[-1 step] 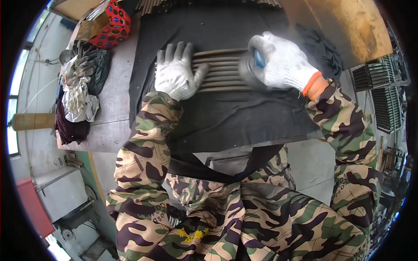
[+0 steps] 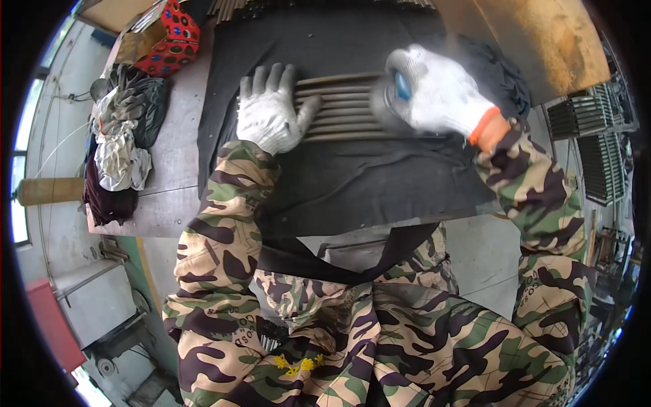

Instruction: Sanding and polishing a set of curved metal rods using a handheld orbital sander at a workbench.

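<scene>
Several slim brownish metal rods [image 2: 346,117] lie side by side on a black cloth [image 2: 352,180]. My left hand [image 2: 271,112], in a white knit glove with grey fingers, rests flat over their left ends, fingers spread. Over their right part, my gloved right hand [image 2: 441,91] is closed round a tool with a blue part [image 2: 403,86] and a rounded grey edge. That edge is smeared by motion and touches or hovers just over the rods; its exact kind is not clear. The rod ends under both hands are hidden.
More rods [image 2: 237,8] are stacked at the far edge. Crumpled gloves and rags [image 2: 125,146] and a red patterned box [image 2: 178,41] lie on the left. A brown-stained board [image 2: 542,41] stands far right, beyond a bunched dark cloth [image 2: 505,74]. Racked metal parts [image 2: 600,169] stand at right.
Both hands and the rods appear slightly further left and up, along with the whole picture. Both grips are the same.
</scene>
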A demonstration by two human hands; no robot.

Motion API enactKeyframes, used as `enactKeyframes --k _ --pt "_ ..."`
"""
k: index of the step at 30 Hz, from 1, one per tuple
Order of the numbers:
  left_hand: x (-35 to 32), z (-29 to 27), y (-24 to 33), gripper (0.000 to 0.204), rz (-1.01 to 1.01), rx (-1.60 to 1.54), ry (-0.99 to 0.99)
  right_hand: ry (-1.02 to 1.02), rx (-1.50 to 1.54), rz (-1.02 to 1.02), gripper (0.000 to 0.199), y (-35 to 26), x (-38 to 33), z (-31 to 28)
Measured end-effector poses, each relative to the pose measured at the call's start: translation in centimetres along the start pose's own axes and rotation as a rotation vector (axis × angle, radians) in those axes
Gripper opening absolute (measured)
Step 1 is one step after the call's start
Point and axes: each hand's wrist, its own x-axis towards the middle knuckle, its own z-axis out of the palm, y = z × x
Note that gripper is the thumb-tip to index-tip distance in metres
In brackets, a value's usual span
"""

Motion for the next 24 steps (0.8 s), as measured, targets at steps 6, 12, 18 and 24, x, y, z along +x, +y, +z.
enactKeyframes --k 6,12,18,24 --pt "1.0 0.1 -0.1 0.076 -0.017 -0.02 -0.074 0.03 0.04 -0.076 0.031 1.7 -2.5 -0.4" --pt "-1.9 -1.1 1.0 0.08 -0.055 0.049 -0.166 0.017 0.042 -0.03 0.033 1.5 -1.6 -0.1" --pt "-3.1 -0.3 0.5 0.072 0.034 -0.117 0.008 -0.045 0.058 -0.028 0.03 0.6 -1.6 -0.6" --pt "-1.9 -0.3 0.6 0.068 0.044 -0.081 0.003 0.032 0.008 -0.015 0.032 0.4 -0.6 -0.4"
